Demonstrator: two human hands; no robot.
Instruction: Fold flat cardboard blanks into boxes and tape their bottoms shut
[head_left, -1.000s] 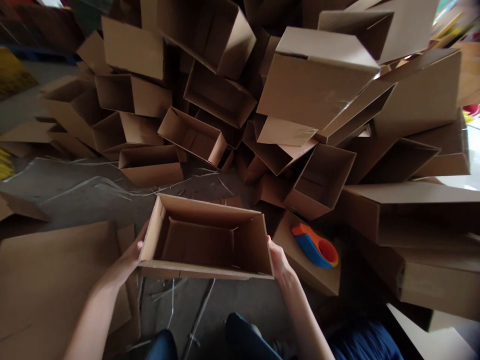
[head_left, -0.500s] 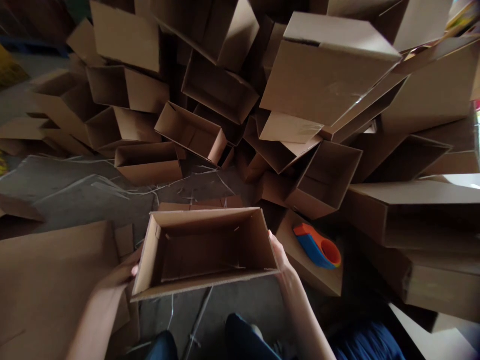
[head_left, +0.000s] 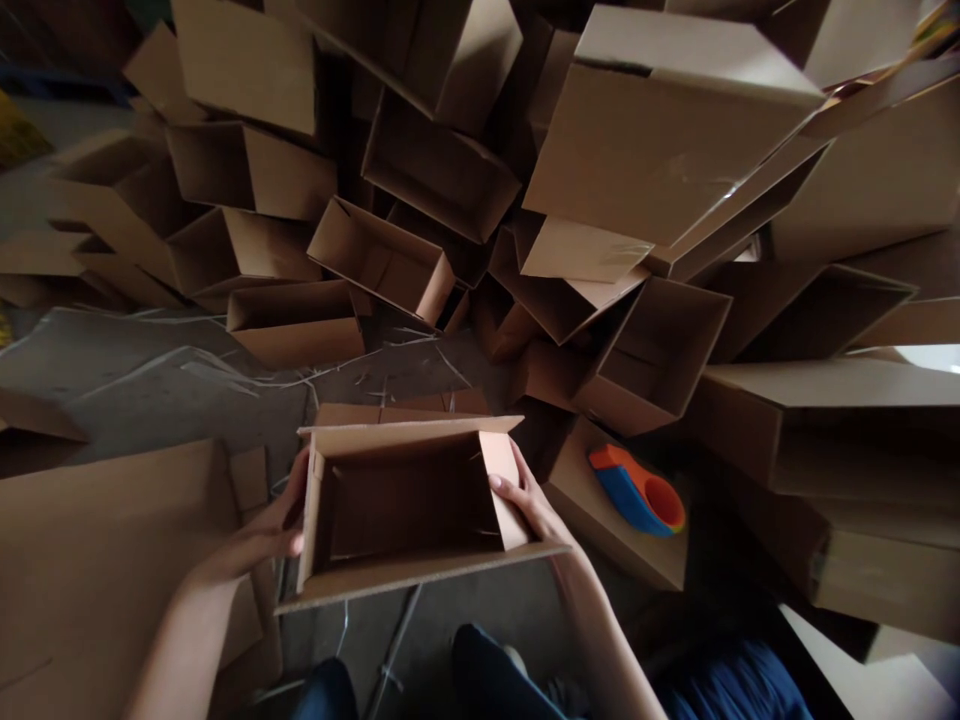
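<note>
An open cardboard box (head_left: 405, 572) is held up between my two hands, its opening facing me. My left hand (head_left: 277, 530) presses on the left end, with the fingers partly hidden behind it. On the other end, my right hand (head_left: 529, 495) presses the right end flap (head_left: 501, 470), which leans inward, with the thumb on its inner face. The two long side flaps stick out past this folded end. Right of my right hand, a blue and orange tape dispenser (head_left: 637, 490) lies on another box (head_left: 592, 530).
Heaped cardboard boxes (head_left: 600, 150) fill the far side and the right. A large flat cardboard piece (head_left: 112, 560) lies at left. Loose white straps (head_left: 217, 370) are strewn over the grey floor (head_left: 150, 350). My knees (head_left: 495, 680) show at the bottom.
The right end flap has folded inward under my right hand, which has moved left with its thumb now over the flap. My left hand has shifted slightly right along with the box.
</note>
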